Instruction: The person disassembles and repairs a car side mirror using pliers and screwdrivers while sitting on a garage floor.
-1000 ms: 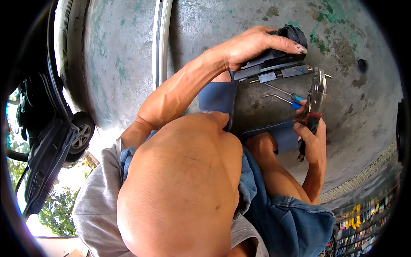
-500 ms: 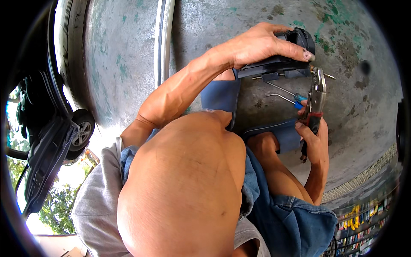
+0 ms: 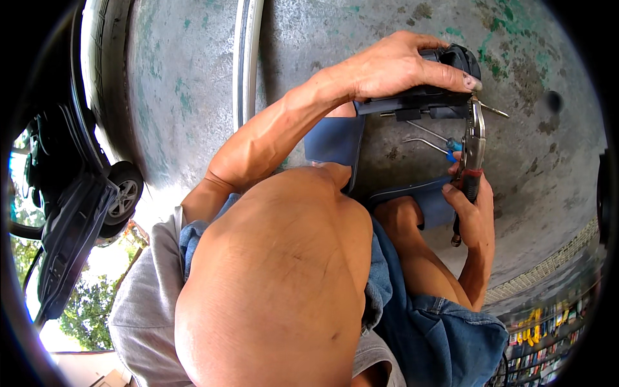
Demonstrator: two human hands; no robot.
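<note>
My left hand [image 3: 412, 72] is closed over a black plastic part [image 3: 416, 103], thumb along its right end, at the upper right. A metal rod [image 3: 495, 110] sticks out from the part's right side. My right hand [image 3: 476, 213] grips locking pliers [image 3: 476, 132] with red-and-black handles, held upright in the picture with their head at the rod beside the part; whether the jaws clamp it I cannot tell. Beneath, two thin hooked tools with blue handles [image 3: 452, 155] lie on the concrete, partly hidden by the pliers.
My sandalled feet [image 3: 332, 142] and bent legs surround the work, one bare knee [image 3: 271, 290] filling the lower middle. A long pale metal rail [image 3: 245, 58] lies on the concrete. A dark car [image 3: 77, 219] stands at left, a drain grate [image 3: 535, 264] and packed tool rack [image 3: 541, 329] at lower right.
My left hand and the black part have shifted a little rightward. The pliers' head has risen slightly and is now closer against the part's rod end.
</note>
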